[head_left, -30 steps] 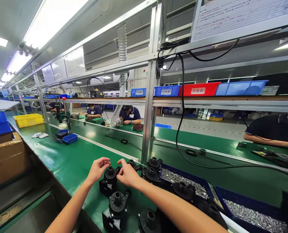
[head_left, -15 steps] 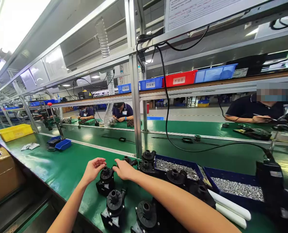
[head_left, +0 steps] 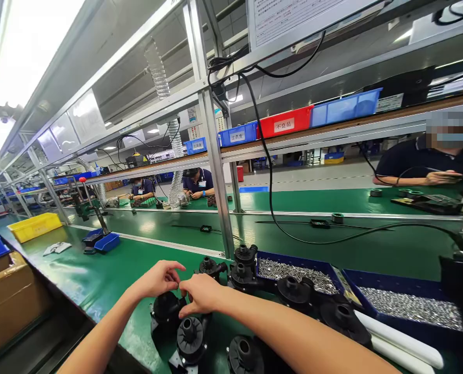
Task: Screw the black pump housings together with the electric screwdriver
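My left hand (head_left: pixel 158 280) and my right hand (head_left: pixel 200 294) meet over a black pump housing (head_left: pixel 164 310) on the green bench, fingertips pinched together at its top. What the fingers pinch is too small to make out. A second black pump (head_left: pixel 191 335) stands just below my right hand, and a third pump (head_left: pixel 244 354) lies under my right forearm. Several more black pumps (head_left: pixel 243 267) stand behind, against a dark blue tray of small metal screws (head_left: pixel 293 271).
A second screw tray (head_left: pixel 406 306) and white tubes (head_left: pixel 406 345) lie to the right. An upright frame post (head_left: pixel 217 182) rises behind the pumps. Small blue bins (head_left: pixel 106 242), a yellow crate (head_left: pixel 34 227) and a cardboard box (head_left: pixel 5 291) sit left. Other workers sit across the belt.
Both hands have drawn closer to me and come together over the pump, fingertips now touching. The view has shifted slightly left and down.
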`<control>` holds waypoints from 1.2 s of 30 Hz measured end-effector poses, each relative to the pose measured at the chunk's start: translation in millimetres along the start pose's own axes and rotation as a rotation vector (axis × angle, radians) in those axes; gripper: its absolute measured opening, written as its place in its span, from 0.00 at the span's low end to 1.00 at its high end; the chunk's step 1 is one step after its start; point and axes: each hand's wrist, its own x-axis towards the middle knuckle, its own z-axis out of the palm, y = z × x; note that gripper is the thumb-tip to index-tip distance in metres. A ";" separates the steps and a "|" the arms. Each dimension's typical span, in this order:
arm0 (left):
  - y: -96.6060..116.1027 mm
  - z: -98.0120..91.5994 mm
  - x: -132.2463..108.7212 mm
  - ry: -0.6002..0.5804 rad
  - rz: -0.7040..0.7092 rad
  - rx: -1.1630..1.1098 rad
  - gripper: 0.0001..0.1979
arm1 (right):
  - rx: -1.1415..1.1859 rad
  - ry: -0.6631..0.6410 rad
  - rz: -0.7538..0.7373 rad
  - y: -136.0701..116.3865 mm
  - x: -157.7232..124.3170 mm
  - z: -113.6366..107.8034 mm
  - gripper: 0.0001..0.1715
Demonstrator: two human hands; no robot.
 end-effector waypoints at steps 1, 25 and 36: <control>2.7 0.2 0.4 -0.030 -0.006 0.022 0.31 | -0.005 0.000 -0.001 0.0 -0.5 -0.2 0.25; 14.2 2.3 14.1 -0.145 -0.250 0.242 0.43 | -0.001 -0.047 0.039 -1.8 -4.9 -3.8 0.30; 6.8 -1.0 12.2 -0.142 -0.247 0.233 0.34 | 0.016 -0.053 0.047 -6.1 -8.6 -6.3 0.29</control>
